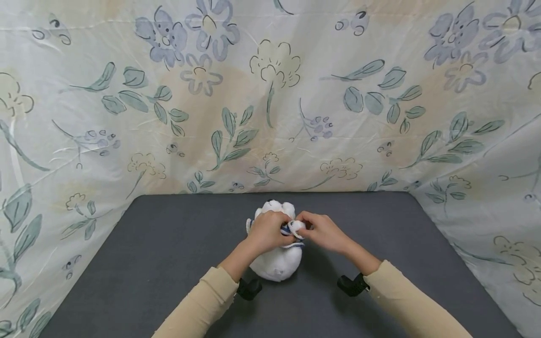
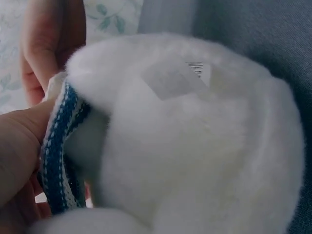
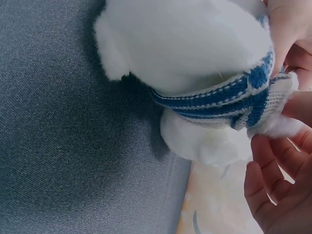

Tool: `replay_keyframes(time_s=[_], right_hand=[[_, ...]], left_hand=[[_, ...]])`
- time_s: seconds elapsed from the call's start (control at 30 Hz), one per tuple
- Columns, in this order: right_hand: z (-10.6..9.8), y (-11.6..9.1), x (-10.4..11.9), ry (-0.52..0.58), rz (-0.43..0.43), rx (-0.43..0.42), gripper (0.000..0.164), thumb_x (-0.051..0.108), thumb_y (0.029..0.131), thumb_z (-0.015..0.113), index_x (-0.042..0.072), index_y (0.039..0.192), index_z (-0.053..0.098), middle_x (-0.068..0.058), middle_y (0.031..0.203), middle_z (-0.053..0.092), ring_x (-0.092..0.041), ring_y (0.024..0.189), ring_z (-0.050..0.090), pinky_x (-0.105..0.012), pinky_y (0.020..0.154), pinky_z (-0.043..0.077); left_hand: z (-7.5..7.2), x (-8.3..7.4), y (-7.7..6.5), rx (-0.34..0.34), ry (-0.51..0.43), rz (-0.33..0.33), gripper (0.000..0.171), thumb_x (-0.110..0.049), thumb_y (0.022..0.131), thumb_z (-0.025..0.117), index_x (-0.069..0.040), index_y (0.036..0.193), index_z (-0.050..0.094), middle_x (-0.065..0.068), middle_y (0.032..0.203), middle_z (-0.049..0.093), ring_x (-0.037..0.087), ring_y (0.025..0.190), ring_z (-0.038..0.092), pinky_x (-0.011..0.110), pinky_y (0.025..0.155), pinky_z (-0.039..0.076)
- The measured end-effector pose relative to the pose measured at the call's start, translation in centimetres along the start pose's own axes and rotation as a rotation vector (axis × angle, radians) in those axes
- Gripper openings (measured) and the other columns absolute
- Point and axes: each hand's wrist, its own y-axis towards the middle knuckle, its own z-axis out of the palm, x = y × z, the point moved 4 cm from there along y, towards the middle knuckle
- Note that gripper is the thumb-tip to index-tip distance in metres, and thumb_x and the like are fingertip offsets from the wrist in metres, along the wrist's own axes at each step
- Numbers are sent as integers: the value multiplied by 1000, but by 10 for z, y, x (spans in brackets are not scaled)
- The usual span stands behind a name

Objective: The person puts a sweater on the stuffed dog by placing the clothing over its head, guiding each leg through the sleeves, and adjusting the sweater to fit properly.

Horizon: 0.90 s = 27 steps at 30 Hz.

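A white plush toy (image 1: 276, 265), its rounded ears at the far end, lies near the middle of the dark table. Around its upper body is a blue and white knitted garment (image 3: 209, 103), whose lifted edge shows in the left wrist view. My left hand (image 1: 268, 231) lies across the toy's upper body and grips the knit. On the toy's right side, my right hand (image 1: 324, 231) pinches a small white paw (image 3: 282, 126) that sticks out of the knit cuff. A white fabric label (image 2: 170, 80) hangs from the fur. The left fingertips are partly hidden.
The dark grey table (image 1: 169, 263) stretches to both sides of the toy. Behind it and at the sides hangs a floral cloth (image 1: 270, 117). Black bands with camera mounts (image 1: 354, 285) sit on both wrists.
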Motion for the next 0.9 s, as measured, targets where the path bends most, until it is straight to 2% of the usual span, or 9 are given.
replay_keyframes(time_s=[0.23, 0.57, 0.73, 0.9], right_hand=[[-1, -1, -2, 2, 29, -5, 7, 18, 89, 58, 20, 96, 60, 6, 78, 59, -15, 65, 52, -26, 56, 42], [-5, -2, -2, 10, 32, -17, 8, 19, 90, 58, 20, 97, 61, 6, 80, 60, -13, 67, 53, -27, 58, 43], [-7, -2, 0, 17, 41, -14, 7, 20, 90, 58, 20, 97, 61, 6, 80, 59, -12, 68, 52, -28, 58, 43], [-7, -1, 0, 24, 68, -7, 8, 21, 90, 58, 20, 98, 61, 4, 80, 59, -13, 69, 52, -29, 58, 43]], left_hand=[[1, -5, -2, 10, 148, 24, 32, -35, 75, 74, -19, 103, 69, -6, 92, 66, 16, 84, 58, 35, 75, 44], [7, -2, 1, 32, 292, 25, 34, -36, 75, 74, -20, 105, 68, -7, 96, 66, 17, 86, 57, 39, 81, 43], [9, 6, 0, 36, 318, 4, 34, -35, 75, 74, -21, 106, 68, -7, 100, 65, 18, 89, 56, 40, 85, 43], [8, 7, 0, 54, 278, -1, 35, -34, 76, 73, -20, 108, 68, -4, 103, 64, 19, 91, 56, 41, 83, 43]])
